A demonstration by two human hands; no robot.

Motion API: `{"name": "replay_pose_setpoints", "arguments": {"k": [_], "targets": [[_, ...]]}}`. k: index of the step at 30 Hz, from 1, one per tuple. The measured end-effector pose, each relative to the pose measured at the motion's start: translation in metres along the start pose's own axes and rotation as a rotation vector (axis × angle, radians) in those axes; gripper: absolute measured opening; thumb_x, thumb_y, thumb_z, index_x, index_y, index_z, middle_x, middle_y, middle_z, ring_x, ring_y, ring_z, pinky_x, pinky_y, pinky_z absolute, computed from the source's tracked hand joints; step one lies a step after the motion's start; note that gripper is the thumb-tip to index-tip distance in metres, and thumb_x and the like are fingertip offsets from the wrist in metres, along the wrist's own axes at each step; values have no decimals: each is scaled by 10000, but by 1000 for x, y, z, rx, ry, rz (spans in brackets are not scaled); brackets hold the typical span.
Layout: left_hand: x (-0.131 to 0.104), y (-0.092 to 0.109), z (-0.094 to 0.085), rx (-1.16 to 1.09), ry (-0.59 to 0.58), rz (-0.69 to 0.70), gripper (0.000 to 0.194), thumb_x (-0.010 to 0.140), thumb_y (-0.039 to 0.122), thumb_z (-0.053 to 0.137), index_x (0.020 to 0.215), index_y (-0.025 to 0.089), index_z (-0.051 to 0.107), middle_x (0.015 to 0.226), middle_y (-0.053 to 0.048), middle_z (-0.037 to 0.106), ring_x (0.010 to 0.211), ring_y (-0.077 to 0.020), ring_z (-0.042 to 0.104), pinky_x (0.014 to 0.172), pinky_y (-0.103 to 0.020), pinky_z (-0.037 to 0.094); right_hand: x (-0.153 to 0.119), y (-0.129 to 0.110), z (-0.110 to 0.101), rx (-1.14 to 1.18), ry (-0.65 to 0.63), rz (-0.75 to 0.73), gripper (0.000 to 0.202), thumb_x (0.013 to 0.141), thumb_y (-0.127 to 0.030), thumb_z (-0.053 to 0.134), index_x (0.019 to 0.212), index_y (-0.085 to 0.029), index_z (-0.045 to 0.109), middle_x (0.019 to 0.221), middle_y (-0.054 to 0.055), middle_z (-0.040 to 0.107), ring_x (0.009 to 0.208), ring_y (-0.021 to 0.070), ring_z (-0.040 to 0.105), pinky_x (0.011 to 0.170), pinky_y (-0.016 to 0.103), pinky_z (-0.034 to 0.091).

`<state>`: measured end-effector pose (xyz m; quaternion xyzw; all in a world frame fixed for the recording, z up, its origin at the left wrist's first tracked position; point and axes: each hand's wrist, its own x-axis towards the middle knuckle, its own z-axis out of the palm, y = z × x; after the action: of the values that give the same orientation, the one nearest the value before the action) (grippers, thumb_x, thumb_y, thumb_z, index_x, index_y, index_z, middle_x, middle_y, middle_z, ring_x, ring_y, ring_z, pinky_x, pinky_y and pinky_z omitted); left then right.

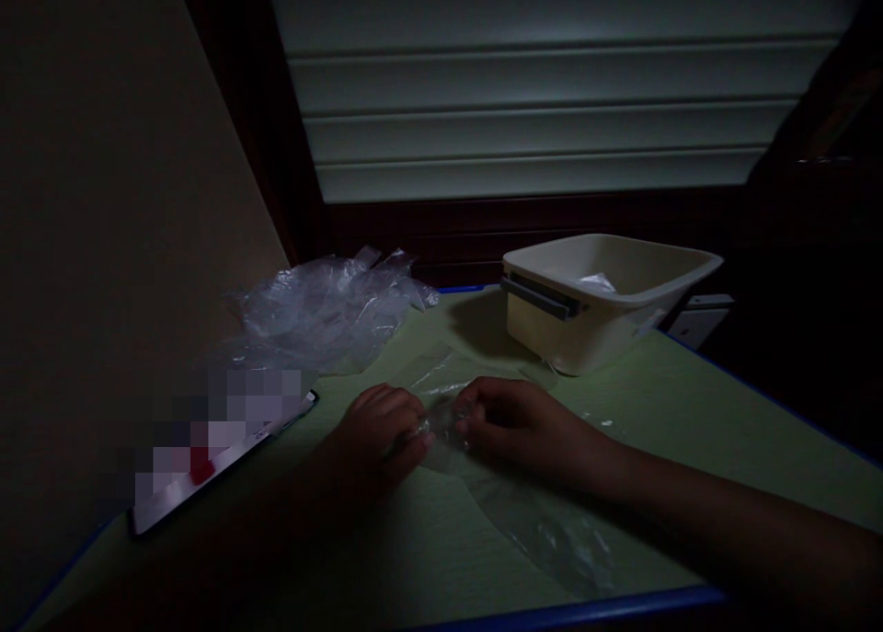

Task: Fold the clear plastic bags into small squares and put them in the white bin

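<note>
The clear plastic film (445,425) lies at the centre of the frame, its gathered middle between the two hands. It is thin, colourless and see-through, so the green table (704,457) shows through it. Small bright glints mark creases where it bunches between the fingers. One part spreads flat above the hands, with a thin streak of light across it; another reaches toward the lower right of the frame, where it looks wrinkled and its curved edge is faint. The dim light makes its full outline hard to follow, and whether it is one piece or several cannot be told.

The left hand (386,427) comes in from the lower left, back upward, its fingers curled and its thumb stretched toward the centre, pinching the film. The right hand (528,425) enters from the right edge, the forearm slanting up and leftward; its fingers bend in to meet the thumb, also nipping the film. The fingertips face each other, near but apart.

A crumpled heap of clear plastic (324,310) sits left of centre, and a cream bin (542,333) stands right of centre, above the right hand.
</note>
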<state>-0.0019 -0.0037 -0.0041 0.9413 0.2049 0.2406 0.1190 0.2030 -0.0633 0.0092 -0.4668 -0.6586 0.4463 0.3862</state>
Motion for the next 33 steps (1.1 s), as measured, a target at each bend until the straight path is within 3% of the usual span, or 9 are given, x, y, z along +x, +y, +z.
{"name": "replay_pose_setpoints", "arguments": {"k": [5,8,10,15,18,21,33], "targets": [[-1,1,1,125,86,-10,69,838,202,547,854,180,483,952,-55,583,902,-217,535,859,-412,406,-1,0,-1,-159,53,-26,216,763,-159,578,978,-148,567,616,-42,512,554,112,468,505,220,340],[-2,13,-4,253,134,52,136,821,156,586,930,163,506,1067,-90,562,990,-240,527,850,-401,434,-3,1,-1,-292,52,-62,290,785,-147,567,1075,-147,552,619,-40,541,536,114,497,494,217,361],[-2,25,-6,330,137,118,78,836,127,558,888,172,523,1011,-69,583,933,-225,547,802,-375,463,-4,1,0,-379,49,-76,335,795,-142,566,1128,-149,538,649,-24,585,550,122,531,506,224,382],[-5,45,-3,372,-38,269,96,860,117,519,802,171,573,813,-30,622,769,-189,577,743,-317,496,-5,-1,-2,-492,56,-121,330,803,-113,563,1132,-137,572,713,20,654,599,140,588,537,235,414],[-4,46,-1,367,-146,217,52,793,129,627,817,146,585,791,-22,617,732,-189,574,674,-303,498,-3,-2,-3,-544,39,-197,177,810,-77,536,922,-136,660,758,43,651,662,142,593,598,239,438],[-2,44,0,370,-222,147,75,777,133,653,817,143,590,784,-19,611,704,-186,559,609,-291,475,-3,-3,-3,-602,29,-244,174,816,-58,513,795,-125,672,795,70,632,735,163,592,671,270,449],[-1,45,-1,322,-263,174,58,816,93,589,776,135,586,756,-24,590,676,-174,520,564,-285,421,-2,-3,-3,-501,81,-216,234,799,-43,509,947,-126,670,946,101,668,885,190,617,814,340,479]]}}
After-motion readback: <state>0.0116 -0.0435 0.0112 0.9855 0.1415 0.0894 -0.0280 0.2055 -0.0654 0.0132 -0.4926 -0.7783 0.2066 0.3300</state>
